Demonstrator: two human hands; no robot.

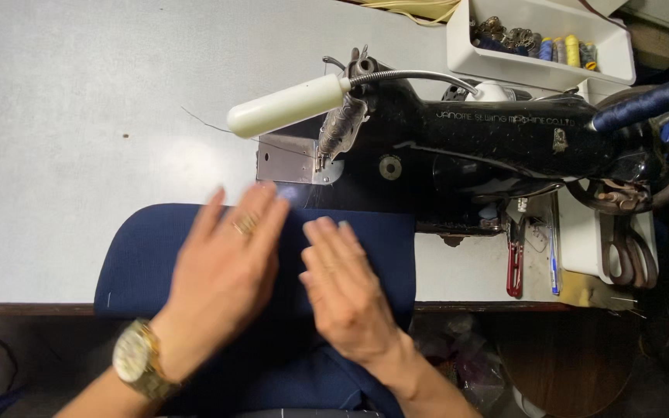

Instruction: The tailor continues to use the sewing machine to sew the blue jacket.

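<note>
A dark blue piece of fabric (pixel 141 263) lies on the grey sewing table and hangs over its front edge. My left hand (pixel 226 271), with a ring and a gold wristwatch, lies flat on the cloth, fingers spread toward the needle. Beside it, my right hand (pixel 346 286) also presses flat on the fabric. Just beyond my fingertips stands a black sewing machine (pixel 505 131); its needle and presser foot (pixel 323 159) are over a metal plate (pixel 288 162). Neither hand grips anything.
A white cylindrical lamp (pixel 288 104) juts left from the machine head. A navy thread spool (pixel 636 104) sits at the right. A white tray (pixel 540 39) holds bobbins and spools. Red-handled snips (pixel 514 267), a pen and large scissors (pixel 629 259) lie at the right.
</note>
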